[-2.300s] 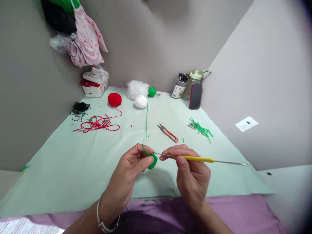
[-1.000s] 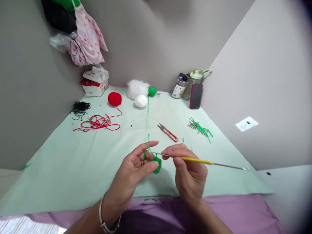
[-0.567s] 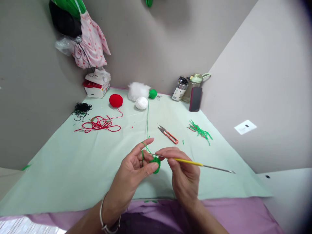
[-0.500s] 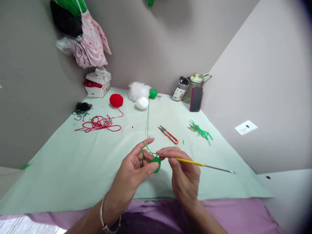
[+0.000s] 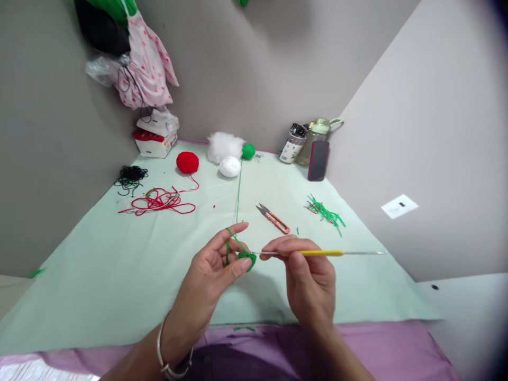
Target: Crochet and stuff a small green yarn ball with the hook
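Observation:
Between the thumb and fingers of my left hand (image 5: 216,264) is a small green crochet piece (image 5: 248,260), partly covered by the thumb. Green yarn (image 5: 238,196) loops round the raised index finger and runs back to a green yarn ball (image 5: 248,152). My right hand (image 5: 311,278) grips a crochet hook (image 5: 321,253) with a yellow handle and metal ends, held nearly level. Its left tip meets the upper edge of the green piece; whether it sits in a stitch is too small to tell. Thread snips (image 5: 273,218) with orange handles lie beyond my hands.
A red yarn ball (image 5: 187,162), a white yarn ball (image 5: 229,166) and white stuffing (image 5: 224,147) sit at the back. Red yarn (image 5: 161,201) and black yarn (image 5: 132,177) lie left. Green scraps (image 5: 325,212), a phone (image 5: 318,161) and a bottle (image 5: 307,145) are right.
My right hand has moved right, and the hook has swung from slanting to nearly level. The green piece is tilted differently in my left hand, which shifted slightly left.

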{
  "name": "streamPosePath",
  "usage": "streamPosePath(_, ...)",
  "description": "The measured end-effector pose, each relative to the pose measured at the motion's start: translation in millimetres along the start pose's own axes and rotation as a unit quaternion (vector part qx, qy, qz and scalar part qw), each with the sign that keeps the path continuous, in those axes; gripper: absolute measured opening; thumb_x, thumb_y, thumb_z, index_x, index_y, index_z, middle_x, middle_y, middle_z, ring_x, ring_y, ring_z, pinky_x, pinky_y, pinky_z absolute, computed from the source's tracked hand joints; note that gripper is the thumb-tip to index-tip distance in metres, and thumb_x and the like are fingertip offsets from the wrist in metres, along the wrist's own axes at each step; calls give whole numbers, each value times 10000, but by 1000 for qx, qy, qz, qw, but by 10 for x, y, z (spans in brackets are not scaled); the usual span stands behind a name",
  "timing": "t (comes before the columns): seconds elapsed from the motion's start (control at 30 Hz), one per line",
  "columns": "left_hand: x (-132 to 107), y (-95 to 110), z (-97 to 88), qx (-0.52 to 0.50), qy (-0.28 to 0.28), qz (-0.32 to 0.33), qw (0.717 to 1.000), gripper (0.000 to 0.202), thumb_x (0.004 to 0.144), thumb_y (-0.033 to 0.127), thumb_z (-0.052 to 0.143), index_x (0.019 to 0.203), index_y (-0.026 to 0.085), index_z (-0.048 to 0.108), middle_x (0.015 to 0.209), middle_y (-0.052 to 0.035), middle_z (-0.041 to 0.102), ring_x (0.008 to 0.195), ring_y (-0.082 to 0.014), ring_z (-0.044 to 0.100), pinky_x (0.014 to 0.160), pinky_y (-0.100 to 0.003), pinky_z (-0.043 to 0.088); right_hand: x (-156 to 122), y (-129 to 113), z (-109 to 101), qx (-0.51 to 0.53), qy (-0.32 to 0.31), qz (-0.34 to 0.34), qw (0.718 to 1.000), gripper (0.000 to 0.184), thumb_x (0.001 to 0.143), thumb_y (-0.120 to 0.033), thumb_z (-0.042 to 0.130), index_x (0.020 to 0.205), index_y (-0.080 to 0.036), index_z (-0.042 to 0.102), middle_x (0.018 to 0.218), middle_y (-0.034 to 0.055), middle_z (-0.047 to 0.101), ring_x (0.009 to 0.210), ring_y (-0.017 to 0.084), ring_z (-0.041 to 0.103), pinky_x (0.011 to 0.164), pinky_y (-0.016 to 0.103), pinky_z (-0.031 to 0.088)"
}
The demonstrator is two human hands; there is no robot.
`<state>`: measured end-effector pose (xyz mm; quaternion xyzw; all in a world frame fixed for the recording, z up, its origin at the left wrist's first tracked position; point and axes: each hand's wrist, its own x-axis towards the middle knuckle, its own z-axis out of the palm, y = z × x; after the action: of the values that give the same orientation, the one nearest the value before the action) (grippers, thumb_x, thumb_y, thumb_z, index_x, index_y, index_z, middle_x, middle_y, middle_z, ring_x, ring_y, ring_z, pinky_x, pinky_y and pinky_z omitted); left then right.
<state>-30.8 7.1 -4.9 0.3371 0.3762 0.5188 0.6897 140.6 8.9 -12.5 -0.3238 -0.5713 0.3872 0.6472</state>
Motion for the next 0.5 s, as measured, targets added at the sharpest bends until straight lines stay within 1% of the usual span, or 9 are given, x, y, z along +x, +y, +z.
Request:
streamPosePath(0.1, 15, -7, -32, 12, -1, 6, 1000, 485, 837, 276, 889, 1302, 325, 760, 937, 11, 679, 835, -133, 550, 824, -261, 455, 1, -31, -9, -8, 31, -4, 999, 206, 1082, -280, 581, 1047, -273, 784, 965, 34, 780, 833, 182, 755, 770, 357, 652)
streamPosePath(0.17, 18, -5, -44, 17, -4, 5, 1000, 492, 839, 282, 889, 1310, 330, 755, 925, 14, 676, 831, -133, 549, 820, -263, 451, -7, -49, -1, -13, 36, -12, 999, 209, 1084, -270, 576, 1051, -273, 782, 974, 34, 775, 843, 182, 751, 771, 358, 644)
streamPosePath(0.33, -7, 24, -49, 12, -3, -3, 1000, 549, 851, 292, 884, 1370, 345, 715, 921, 16, 672, 855, -140, 561, 844, -276, 443, -34, -75, 35, -26, -8, -26, 999, 200, 1081, -281, 581, 1061, -266, 779, 916, 42, 777, 857, 203, 738, 776, 380, 625)
streamPosePath(0.43, -27, 36, -47, 9, -9, -5, 1000, 584, 857, 291, 879, 1408, 339, 690, 919, 11, 667, 842, -141, 555, 826, -282, 437, -36, -76, 46, -32, -10, -25, 999, 208, 1082, -274, 576, 1053, -253, 781, 912, 51, 775, 862, 205, 736, 776, 380, 619)
streamPosePath(0.5, -34, 38, -44, 9, -15, 0, 1000, 589, 864, 294, 874, 1418, 341, 683, 906, 15, 658, 803, -131, 534, 787, -274, 428, -37, -73, 45, -25, -6, -24, 999, 211, 1086, -263, 571, 1065, -259, 780, 935, 45, 774, 865, 193, 736, 783, 367, 619)
